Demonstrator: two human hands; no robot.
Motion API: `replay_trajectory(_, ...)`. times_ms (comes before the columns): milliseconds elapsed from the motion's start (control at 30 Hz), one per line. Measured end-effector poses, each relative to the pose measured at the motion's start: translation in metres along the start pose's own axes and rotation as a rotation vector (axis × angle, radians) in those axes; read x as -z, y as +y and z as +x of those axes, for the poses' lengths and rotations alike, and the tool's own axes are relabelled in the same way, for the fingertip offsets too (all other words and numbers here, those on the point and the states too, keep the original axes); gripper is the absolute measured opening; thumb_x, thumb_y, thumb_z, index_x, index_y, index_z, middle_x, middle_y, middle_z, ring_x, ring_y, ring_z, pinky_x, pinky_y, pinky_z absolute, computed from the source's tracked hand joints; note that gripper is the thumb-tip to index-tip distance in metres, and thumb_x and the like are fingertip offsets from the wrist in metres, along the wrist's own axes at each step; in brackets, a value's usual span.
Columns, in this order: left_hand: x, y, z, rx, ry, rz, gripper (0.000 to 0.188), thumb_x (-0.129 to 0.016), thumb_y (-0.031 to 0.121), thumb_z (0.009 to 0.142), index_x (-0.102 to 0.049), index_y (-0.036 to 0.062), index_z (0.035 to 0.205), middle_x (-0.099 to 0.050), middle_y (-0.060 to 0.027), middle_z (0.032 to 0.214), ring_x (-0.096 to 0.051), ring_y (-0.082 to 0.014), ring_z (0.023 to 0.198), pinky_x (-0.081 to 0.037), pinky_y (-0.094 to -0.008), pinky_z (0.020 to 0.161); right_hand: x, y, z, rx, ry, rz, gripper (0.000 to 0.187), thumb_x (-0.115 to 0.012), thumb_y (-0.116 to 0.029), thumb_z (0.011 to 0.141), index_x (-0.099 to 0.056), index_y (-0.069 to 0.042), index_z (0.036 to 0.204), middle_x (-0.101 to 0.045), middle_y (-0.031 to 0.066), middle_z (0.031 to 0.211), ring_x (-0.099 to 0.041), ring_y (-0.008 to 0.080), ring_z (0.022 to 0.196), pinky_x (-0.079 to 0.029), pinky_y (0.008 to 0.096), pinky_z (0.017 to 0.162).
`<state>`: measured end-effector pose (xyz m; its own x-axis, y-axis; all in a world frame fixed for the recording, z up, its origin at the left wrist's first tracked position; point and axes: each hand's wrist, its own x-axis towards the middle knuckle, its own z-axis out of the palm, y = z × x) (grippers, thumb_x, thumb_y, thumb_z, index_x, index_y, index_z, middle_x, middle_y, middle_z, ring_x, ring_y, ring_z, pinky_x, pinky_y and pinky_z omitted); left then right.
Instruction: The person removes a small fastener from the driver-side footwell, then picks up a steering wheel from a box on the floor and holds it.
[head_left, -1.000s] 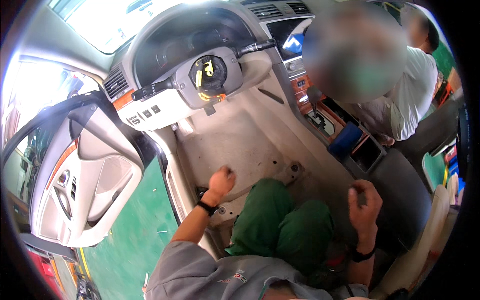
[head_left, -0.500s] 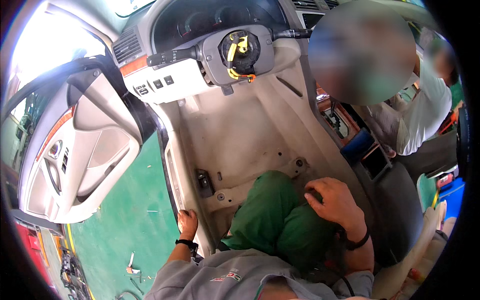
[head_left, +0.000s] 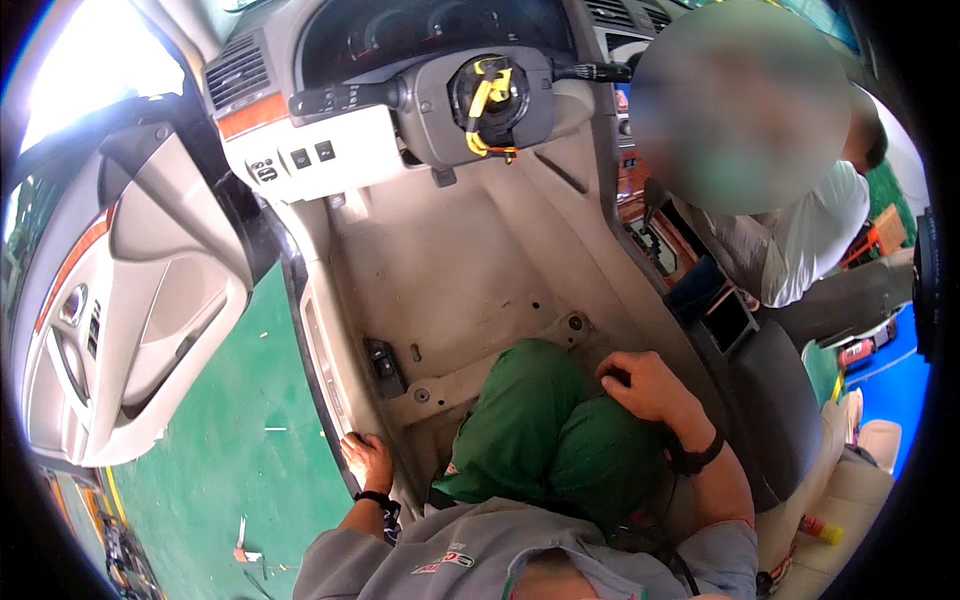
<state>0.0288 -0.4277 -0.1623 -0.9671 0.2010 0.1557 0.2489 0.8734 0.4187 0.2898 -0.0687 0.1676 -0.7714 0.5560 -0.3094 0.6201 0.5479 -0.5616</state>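
I am crouched in a car's stripped driver footwell, green trousers bent at the knees. At the left, my left hand is closed over the edge of the beige door sill. My right hand rests on my right knee, loosely curved, with a gap between thumb and fingers and nothing visible in it. Ahead of me stands the steering column without its wheel; yellow wiring hangs at its centre. Beige floor carpet lies between the column and my knees.
The open door stands out to the left above a green floor. A person in a light top leans in on the right, beyond the centre console. A black bracket sits on the carpet near the sill.
My view has shifted slightly, moving the cabin leftward in the picture. Both hands stay where they were, on sill and knee. The person on the right has shifted a little.
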Motion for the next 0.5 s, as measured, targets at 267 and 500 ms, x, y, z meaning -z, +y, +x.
replay_trajectory(267,0.009,0.007,0.002,-0.023,-0.039,0.005,0.023,-0.053,0.014,0.087,-0.051,-0.0041,0.1,-0.052,-0.0236,0.099,-0.052,-0.0414,0.098,-0.043,-0.049,0.087,-0.004,0.011,0.01,0.007,-0.011,0.012,0.026,-0.059,-0.021,0.09,-0.069,-0.002,0.106,-0.07,0.0195,0.101,-0.068,0.0343,0.092,-0.054,0.0418,0.085)
replay_trajectory(500,0.001,0.0,0.003,-0.02,-0.011,0.036,0.021,-0.053,0.014,0.087,-0.051,-0.0039,0.099,-0.053,-0.0231,0.098,-0.052,-0.0411,0.097,-0.043,-0.0489,0.087,-0.005,0.016,0.005,-0.004,-0.013,0.028,0.027,-0.057,-0.021,0.092,-0.068,-0.001,0.107,-0.07,0.02,0.101,-0.068,0.0342,0.093,-0.054,0.0423,0.086)
